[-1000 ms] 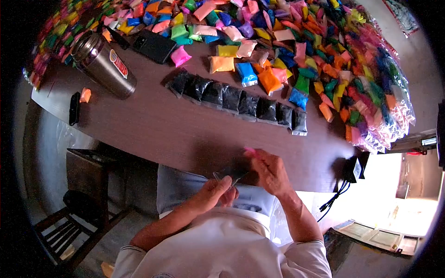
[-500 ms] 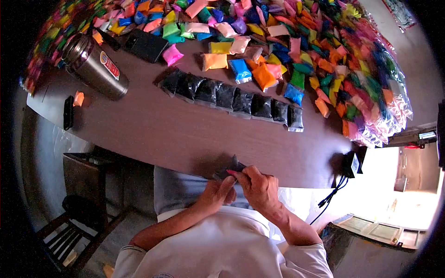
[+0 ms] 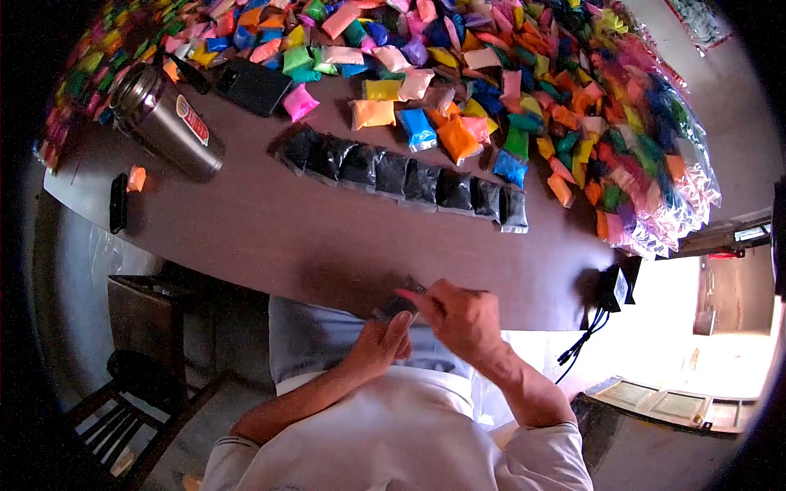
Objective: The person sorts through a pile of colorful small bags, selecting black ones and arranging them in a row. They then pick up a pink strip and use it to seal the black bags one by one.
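At the table's near edge, my left hand (image 3: pixel 381 342) is closed on a small black packet (image 3: pixel 396 308), its thumb pressed along the packet's lower side. My right hand (image 3: pixel 465 317) is closed beside it, fingers pinched round a thin pink piece (image 3: pixel 407 295) that lies over the packet's upper part. What this pink piece is I cannot make out, and the fingers hide much of the packet. Farther up the table, a row of several similar black packets (image 3: pixel 422 182) lies side by side in clear wrapping.
A large heap of colourful packets (image 3: pixel 565 106) covers the table's far and right sides. A steel tumbler (image 3: pixel 168 123) lies at the left, near a black phone-like object (image 3: pixel 255 86). A black box with cables (image 3: pixel 616 286) sits at the right edge; a chair (image 3: pixel 147 344) stands lower left.
My right hand has lifted slightly and turned, and the pink piece shows more over the packet. My left hand stays nearly in place, still holding the packet. The view has shifted slightly.
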